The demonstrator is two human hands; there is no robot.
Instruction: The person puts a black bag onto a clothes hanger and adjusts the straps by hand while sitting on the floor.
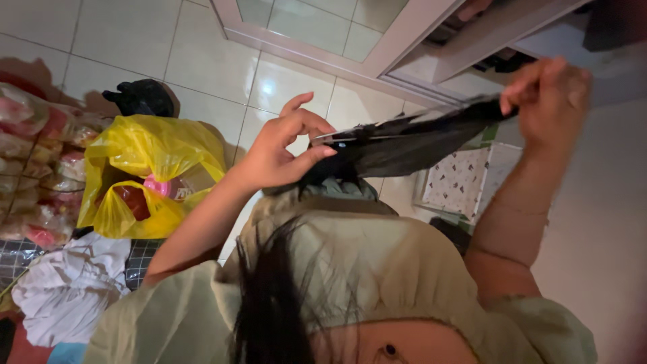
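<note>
A person in a pale green top [377,269] is stretching a black plastic bag [404,145] between both raised hands, seen from a head camera looking straight down the chest. The left hand [283,148] is pinching the bag's near end between thumb and forefinger, with the remaining fingers fanning upward and loosely curling; the wrist is bending inward and the bare forearm is angling up from the lower left. The right hand [549,98] is clenching around the bag's far end, knuckles facing up, with the forearm rising almost vertically from the elbow at the lower right. The bag is hanging taut and nearly level in the air between the two hands, above the chest and well clear of the floor.

A strand of dark hair [269,296] is falling across the front of the top. On the white tiled floor [216,61] to the left, a yellow plastic bag [151,172] is sitting open with something pink and something red showing inside. Just beyond it a smaller black bag [143,98] is resting on the tiles. White cloth [67,286] is lying crumpled at the lower left, beside clear packets of reddish goods [34,162]. A white door frame [404,34] is running across the top of the view.
</note>
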